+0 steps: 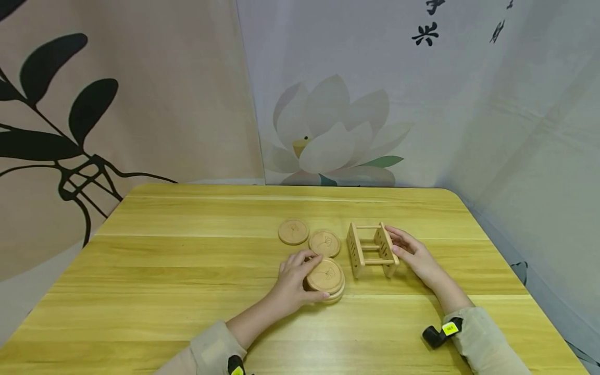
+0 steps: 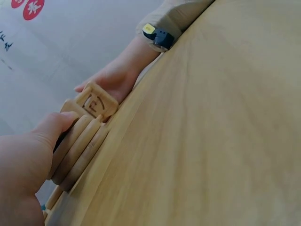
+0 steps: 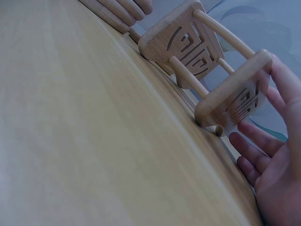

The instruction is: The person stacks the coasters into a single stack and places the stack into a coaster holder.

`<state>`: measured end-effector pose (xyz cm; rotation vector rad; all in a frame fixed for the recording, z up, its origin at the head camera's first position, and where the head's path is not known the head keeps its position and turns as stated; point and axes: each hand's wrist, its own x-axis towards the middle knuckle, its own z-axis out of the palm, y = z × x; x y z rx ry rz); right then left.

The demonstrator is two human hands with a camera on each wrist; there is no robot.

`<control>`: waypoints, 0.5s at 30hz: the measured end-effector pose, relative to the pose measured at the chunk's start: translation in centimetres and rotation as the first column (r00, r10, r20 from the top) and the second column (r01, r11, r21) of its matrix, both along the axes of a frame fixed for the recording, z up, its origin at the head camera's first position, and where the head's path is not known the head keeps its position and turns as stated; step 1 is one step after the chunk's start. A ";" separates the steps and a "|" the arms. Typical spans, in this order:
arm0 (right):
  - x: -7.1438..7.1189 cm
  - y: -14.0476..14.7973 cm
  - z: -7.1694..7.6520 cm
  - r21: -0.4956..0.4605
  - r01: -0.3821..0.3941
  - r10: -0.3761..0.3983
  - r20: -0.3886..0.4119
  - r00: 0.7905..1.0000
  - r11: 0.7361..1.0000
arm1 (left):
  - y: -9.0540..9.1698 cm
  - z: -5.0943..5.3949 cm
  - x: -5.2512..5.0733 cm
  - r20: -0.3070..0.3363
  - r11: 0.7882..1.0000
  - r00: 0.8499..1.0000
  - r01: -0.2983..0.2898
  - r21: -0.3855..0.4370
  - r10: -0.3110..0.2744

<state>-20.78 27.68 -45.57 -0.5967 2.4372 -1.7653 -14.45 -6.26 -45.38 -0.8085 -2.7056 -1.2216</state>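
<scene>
My left hand [image 1: 295,278] grips a stack of round wooden coasters [image 1: 325,276], its thumb on the near side and its fingers on the far side. In the left wrist view, the stacked coasters [image 2: 77,150] show their edges beside the thumb. A wooden coaster rack [image 1: 370,250] stands upright on the table, with two cut-out end panels joined by rods. Its right end panel is held by my right hand [image 1: 417,255]. In the right wrist view, the fingertips are against the rack's near panel [image 3: 237,99]; part of the grip is hidden behind it.
Two single coasters, one farther left [image 1: 293,232] and one just beyond the stack [image 1: 324,244], lie flat on the wooden table [image 1: 164,281]. Printed cloth hangings [image 1: 187,94] rise behind the table's far edge. Each wrist carries a small black camera [image 1: 440,333].
</scene>
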 end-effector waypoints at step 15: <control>0.0 0.0 0.0 -0.003 0.003 -0.003 0.000 1.000 1.000 | 0.0 -0.1 0.0 0.004 1.000 1.000 0.009 -0.017 -0.008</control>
